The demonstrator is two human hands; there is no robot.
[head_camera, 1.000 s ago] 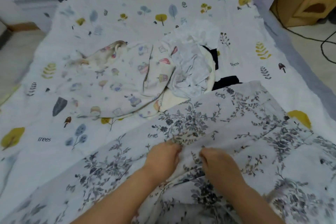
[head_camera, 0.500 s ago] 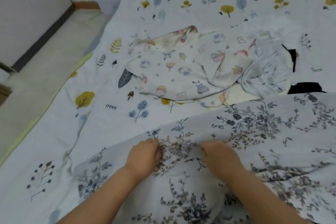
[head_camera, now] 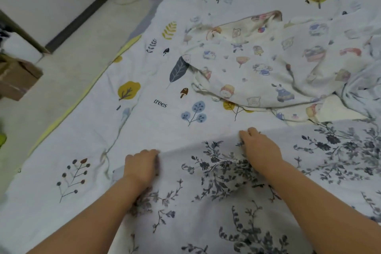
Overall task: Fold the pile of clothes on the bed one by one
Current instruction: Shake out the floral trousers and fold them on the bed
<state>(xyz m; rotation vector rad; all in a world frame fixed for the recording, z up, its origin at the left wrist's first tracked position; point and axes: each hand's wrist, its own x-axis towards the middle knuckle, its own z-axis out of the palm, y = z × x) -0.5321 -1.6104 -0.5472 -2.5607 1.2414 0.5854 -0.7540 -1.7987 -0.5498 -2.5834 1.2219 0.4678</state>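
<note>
A white cloth with a grey flower print lies spread over the near part of a bed, covering the lower right of the view. Both hands sit at its far edge. The left hand is at the cloth's left corner, knuckles up, fingers curled down onto the edge, gripping it. The right hand lies farther along the same edge, fingers bent over the fabric and holding it. Both forearms reach forward from the bottom of the view. Beyond the hands, a heap of clothes with small cartoon prints rests on the leaf-patterned bed sheet.
</note>
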